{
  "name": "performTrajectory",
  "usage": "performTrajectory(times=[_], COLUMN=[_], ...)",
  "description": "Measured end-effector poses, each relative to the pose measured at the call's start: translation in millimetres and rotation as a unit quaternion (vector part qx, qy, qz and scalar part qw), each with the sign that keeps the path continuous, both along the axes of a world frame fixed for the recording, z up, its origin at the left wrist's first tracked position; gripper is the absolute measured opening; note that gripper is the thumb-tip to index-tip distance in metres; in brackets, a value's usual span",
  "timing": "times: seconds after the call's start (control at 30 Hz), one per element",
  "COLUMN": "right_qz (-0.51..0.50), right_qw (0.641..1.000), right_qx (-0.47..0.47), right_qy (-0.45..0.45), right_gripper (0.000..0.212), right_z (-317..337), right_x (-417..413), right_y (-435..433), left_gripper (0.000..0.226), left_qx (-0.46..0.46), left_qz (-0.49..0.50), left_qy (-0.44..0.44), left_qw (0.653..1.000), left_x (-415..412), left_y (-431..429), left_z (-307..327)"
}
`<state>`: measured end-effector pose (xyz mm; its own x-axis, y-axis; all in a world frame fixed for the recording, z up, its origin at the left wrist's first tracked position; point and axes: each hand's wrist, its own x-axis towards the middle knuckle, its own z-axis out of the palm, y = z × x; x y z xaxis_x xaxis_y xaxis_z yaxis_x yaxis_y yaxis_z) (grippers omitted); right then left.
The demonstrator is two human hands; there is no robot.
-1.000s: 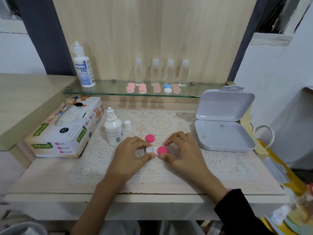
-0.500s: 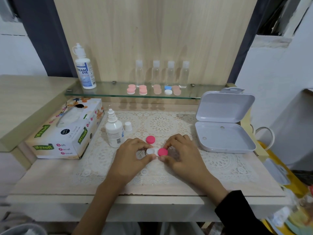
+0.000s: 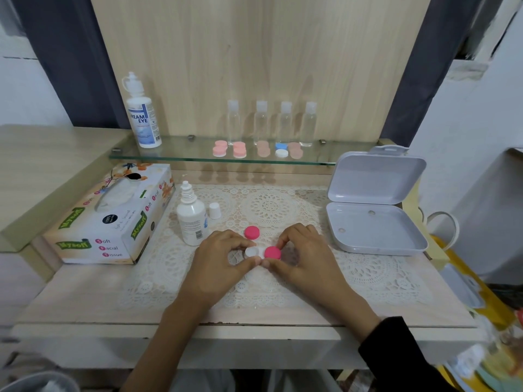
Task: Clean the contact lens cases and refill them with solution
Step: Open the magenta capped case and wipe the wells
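Far left, on the table (image 3: 85, 292): tissue box (image 3: 113, 219), lying flat, one end toward the mat (image 3: 368, 278). Behind and above it, on the glass shelf (image 3: 169, 155): big bottle (image 3: 143, 117), upright and capped.

Just right of the box, on the mat: dropper bottle (image 3: 192, 219), upright, uncapped, with its white cap (image 3: 215, 210) standing just beside it.

On the shelf's middle: four clear bottles (image 3: 271, 123) in a row, with spare cases (image 3: 229, 148) in pink, peach and blue-white lined up in front of them.

Mid-mat, near the front: left hand (image 3: 220, 264), thumb and forefinger pinched on the open white well of the case (image 3: 252, 252). Case flat on the mat, between the two hands. Just behind it, apart from it: loose lid (image 3: 252, 232), pink, lying on the mat.

On the case's other well: lid (image 3: 272, 253), pink, grasped between thumb and forefinger of the right hand (image 3: 305, 258). Dark sleeve at that wrist.

Right of the hands: white box (image 3: 373, 219), hinged open, top leaning back.
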<state>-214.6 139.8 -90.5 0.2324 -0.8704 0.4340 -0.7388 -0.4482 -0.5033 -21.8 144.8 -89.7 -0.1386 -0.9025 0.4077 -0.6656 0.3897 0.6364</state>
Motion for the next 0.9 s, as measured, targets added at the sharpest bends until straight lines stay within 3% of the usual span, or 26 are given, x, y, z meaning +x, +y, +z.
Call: performTrajectory(times=[0.1, 0.37, 0.67, 0.9], right_qz=[0.02, -0.017, 0.023, 0.026], right_qw=[1.0, 1.0, 1.0, 0.994], right_qx=[-0.014, -0.011, -0.005, 0.052], right_qy=[0.012, 0.01, 0.013, -0.089], right_gripper=[0.024, 0.039, 0.027, 0.014], right_z=[-0.2, 3.1, 3.9, 4.0], right_x=[0.7, 0.6, 1.1, -0.1], right_y=[1.3, 3.6, 3.4, 0.1], left_gripper=[0.029, 0.026, 0.049, 0.043], left_qx=[-0.002, -0.003, 0.002, 0.005], left_qz=[-0.001, 0.002, -0.001, -0.002], left_qy=[0.005, 0.005, 0.015, 0.02], left_qw=[1.0, 1.0, 1.0, 1.0], left_x=[-0.3, -1.3, -1.1, -1.8], left_y=[-0.4, 0.7, 1.6, 2.0], left_z=[0.2, 0.1, 0.4, 1.8])
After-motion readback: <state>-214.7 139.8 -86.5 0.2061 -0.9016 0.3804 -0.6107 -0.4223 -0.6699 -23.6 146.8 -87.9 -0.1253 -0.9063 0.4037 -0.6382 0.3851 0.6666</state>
